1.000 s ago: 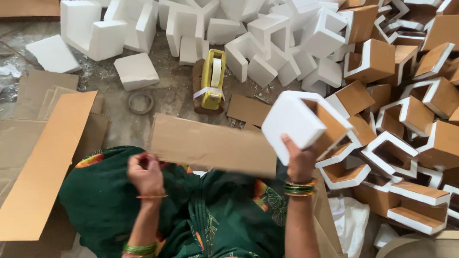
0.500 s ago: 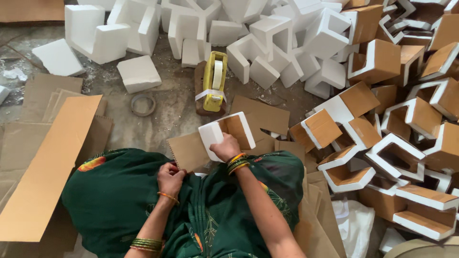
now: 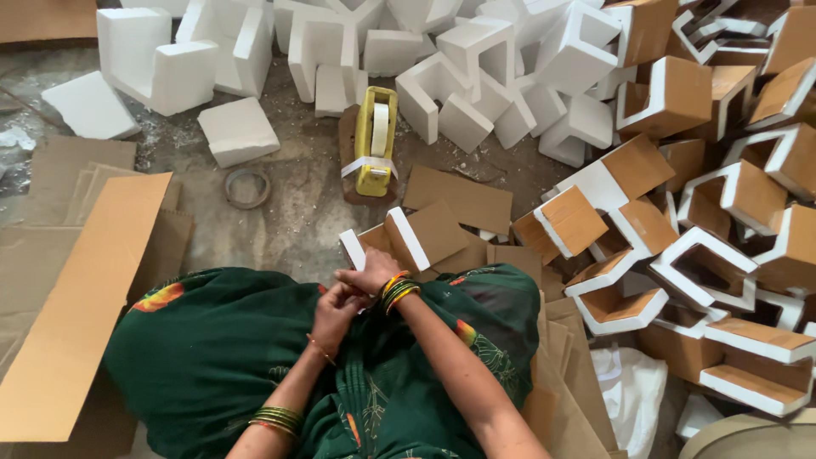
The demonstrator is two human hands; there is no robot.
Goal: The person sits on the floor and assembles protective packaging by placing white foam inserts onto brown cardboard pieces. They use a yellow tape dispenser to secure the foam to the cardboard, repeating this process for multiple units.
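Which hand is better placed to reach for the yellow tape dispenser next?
Probably the right hand. It rests on the foam and cardboard piece, just below the yellow tape dispenser. The left hand sits lower, against the lap, farther from it.

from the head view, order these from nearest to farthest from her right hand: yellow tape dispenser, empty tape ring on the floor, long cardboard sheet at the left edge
From the right hand:
1. Yellow tape dispenser, straight ahead on the floor.
2. Empty tape ring, ahead and to the left.
3. Long cardboard sheet, far left beside the green cloth.
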